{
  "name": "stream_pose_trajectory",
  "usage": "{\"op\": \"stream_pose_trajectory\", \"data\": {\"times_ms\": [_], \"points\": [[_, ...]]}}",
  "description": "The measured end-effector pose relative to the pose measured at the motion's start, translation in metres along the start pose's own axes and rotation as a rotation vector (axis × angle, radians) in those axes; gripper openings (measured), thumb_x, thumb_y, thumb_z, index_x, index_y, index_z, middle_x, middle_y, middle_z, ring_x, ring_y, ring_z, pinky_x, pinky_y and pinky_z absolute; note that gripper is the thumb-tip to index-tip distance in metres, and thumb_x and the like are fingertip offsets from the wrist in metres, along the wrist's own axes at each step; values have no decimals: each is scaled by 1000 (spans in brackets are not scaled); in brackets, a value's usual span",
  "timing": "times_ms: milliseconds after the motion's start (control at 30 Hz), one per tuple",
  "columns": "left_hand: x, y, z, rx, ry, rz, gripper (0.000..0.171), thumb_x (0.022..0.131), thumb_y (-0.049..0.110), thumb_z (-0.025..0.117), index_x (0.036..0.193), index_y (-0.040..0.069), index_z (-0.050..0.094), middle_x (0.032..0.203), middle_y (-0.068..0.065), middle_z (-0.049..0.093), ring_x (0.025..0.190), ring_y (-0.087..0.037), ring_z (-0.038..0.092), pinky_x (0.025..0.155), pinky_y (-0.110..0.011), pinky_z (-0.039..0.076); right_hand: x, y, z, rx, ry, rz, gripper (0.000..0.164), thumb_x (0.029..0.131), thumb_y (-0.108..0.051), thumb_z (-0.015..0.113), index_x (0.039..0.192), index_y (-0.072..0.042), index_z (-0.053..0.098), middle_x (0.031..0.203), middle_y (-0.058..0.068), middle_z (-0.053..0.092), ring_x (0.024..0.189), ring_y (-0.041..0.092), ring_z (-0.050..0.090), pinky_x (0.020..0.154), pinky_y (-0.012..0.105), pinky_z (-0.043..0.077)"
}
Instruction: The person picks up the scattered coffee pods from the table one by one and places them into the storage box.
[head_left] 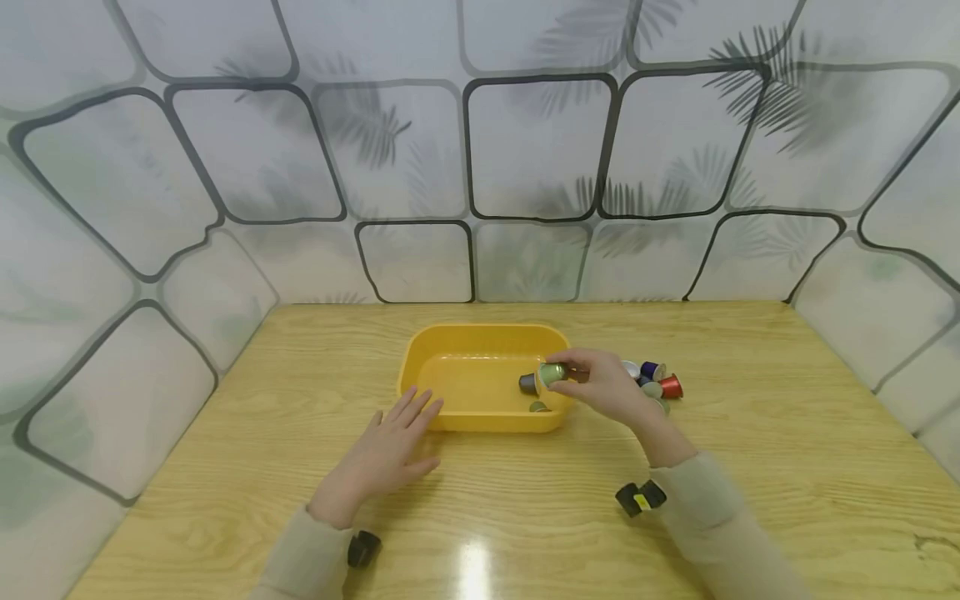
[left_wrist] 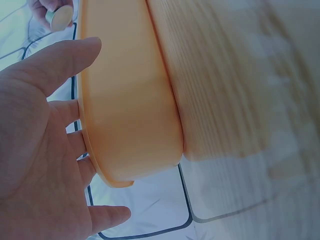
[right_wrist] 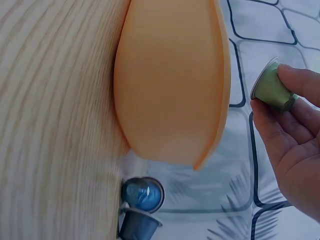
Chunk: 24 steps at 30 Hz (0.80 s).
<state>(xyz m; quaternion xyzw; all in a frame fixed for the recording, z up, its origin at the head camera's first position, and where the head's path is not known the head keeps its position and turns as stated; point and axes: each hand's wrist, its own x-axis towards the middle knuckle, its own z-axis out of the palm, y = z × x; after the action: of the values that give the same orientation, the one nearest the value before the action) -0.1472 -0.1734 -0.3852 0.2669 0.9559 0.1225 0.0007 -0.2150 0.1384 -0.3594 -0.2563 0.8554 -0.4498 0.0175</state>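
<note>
Between thumb and fingers, my right hand point(head_left: 603, 386) pinches a green coffee capsule point(head_left: 552, 373) above the right end of a yellow plastic tray point(head_left: 480, 422). In the right wrist view the capsule point(right_wrist: 274, 89) is tilted, its wide rim facing left. Inside the tray lie a dark grey capsule point(head_left: 528, 384) and a green capsule point(head_left: 539, 407), partly hidden by the front wall. My left hand point(head_left: 386, 458) rests at the tray's front left corner, fingers spread and straight over the rim; in the left wrist view the thumb point(left_wrist: 75, 57) stands apart from the fingers.
Right of the tray sits a loose group of coffee capsules, among them a red one point(head_left: 671, 387) and a dark purple one point(head_left: 651, 370), partly behind my right hand. A patterned cloth wall point(head_left: 540, 150) rises behind the wooden table point(head_left: 480, 492) and along both sides.
</note>
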Motion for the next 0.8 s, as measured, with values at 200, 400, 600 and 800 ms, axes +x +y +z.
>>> {"op": "stream_pose_trajectory", "data": {"times_ms": [200,400,600,800], "points": [[0,-1,0,5,7,2,71,84,36,58,140,9,25,145,-12,18,132,-28,8,93,-63,20,7,-9,9,30,-15,-34,36,81,-14,65,113,1,58,109,12,58,101,26,54,83,34,45],[1,-1,1,3,-1,4,70,85,37,57,141,10,24,145,-10,18,133,-27,7,93,-63,21,12,-12,16,36,-11,-91,37,82,-19,65,111,1,59,106,13,58,99,26,55,80,30,47],[0,-1,1,9,1,0,71,84,37,58,140,9,25,145,-11,18,132,-28,8,92,-63,21,18,-17,21,78,-11,-25,35,80,-10,65,112,1,58,109,15,57,102,28,54,81,30,46],[0,0,0,11,-2,-6,72,84,37,58,141,9,24,145,-12,18,132,-28,8,93,-62,21,24,-20,25,71,8,52,34,81,-10,64,114,-3,58,111,11,57,105,25,53,82,29,46]]}}
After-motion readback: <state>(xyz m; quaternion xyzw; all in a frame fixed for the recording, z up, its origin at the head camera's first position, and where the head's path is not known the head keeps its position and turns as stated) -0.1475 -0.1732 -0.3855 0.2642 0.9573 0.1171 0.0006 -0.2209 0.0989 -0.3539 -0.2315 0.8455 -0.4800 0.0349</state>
